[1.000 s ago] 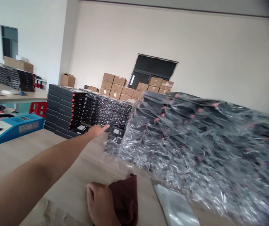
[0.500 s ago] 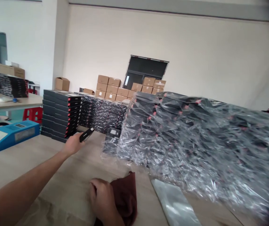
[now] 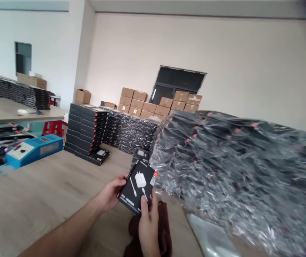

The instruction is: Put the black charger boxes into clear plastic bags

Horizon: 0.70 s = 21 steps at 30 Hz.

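Note:
A flat black charger box, printed with a white plug and cable, is held up over the table between both hands. My left hand grips its left edge. My right hand holds the lower right corner, its thumb lying across the printed face. Beneath my right hand a dark brown cloth lies crumpled on the wooden table; part of it is hidden by that hand. Beyond my left hand stands a stack of similar black boxes, with a single box low at its right side.
Plastic-wrapped black boxes are piled high along the right. Clear plastic bags lie at the front right. A blue machine stands off the table's left edge. Brown cartons are stacked by the far wall.
My left hand has brought the box from beside the stack to the middle. My right hand has left the cloth and taken hold of the box. The view has shifted left.

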Each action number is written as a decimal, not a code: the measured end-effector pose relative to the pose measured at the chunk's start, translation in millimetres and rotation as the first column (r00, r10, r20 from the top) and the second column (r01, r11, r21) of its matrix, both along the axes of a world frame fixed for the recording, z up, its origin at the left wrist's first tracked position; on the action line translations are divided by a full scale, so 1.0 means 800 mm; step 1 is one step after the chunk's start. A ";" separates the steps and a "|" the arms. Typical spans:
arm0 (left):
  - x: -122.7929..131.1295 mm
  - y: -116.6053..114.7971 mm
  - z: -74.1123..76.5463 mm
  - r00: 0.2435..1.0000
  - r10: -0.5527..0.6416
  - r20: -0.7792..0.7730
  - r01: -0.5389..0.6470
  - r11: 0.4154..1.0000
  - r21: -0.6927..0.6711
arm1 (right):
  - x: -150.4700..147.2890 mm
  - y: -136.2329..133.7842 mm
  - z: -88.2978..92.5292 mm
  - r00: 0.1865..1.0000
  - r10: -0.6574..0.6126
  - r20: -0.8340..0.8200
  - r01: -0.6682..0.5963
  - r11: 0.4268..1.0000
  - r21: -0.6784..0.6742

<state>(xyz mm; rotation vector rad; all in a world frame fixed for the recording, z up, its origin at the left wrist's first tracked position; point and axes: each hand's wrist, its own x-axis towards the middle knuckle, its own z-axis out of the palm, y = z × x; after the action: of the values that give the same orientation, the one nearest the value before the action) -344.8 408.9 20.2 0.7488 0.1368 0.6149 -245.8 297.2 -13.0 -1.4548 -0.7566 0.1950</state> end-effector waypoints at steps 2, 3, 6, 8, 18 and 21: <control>-0.007 0.008 -0.001 0.994 -0.112 0.018 0.112 0.994 -0.016 | -0.006 0.004 0.000 0.997 0.081 -0.018 -0.081 0.997 -0.012; -0.010 0.012 -0.001 0.987 -0.160 0.019 0.161 0.986 -0.042 | -0.011 0.007 -0.001 0.990 0.141 -0.018 -0.141 0.990 -0.021; -0.015 0.020 -0.006 0.972 -0.234 0.000 0.233 0.968 -0.092 | -0.022 0.009 0.000 0.959 0.277 0.068 -0.271 0.959 -0.077; -0.017 0.021 -0.011 0.972 -0.233 -0.014 0.231 0.970 -0.076 | -0.021 0.006 0.006 0.931 0.303 0.202 -0.269 0.946 -0.180; -0.015 0.041 -0.032 0.891 -0.303 -0.337 0.314 0.949 -0.023 | 0.163 -0.132 0.107 0.900 -0.077 0.430 0.330 0.764 -0.554; -0.015 0.041 -0.032 0.869 -0.210 -0.449 0.267 0.961 0.066 | 0.198 -0.201 0.110 0.859 -0.119 0.498 0.445 0.654 -0.611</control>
<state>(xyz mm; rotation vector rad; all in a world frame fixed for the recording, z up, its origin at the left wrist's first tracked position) -356.5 441.5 -5.2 1.0049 0.4175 0.2085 -87.8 136.7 75.3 -2.4106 -0.8129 -0.1057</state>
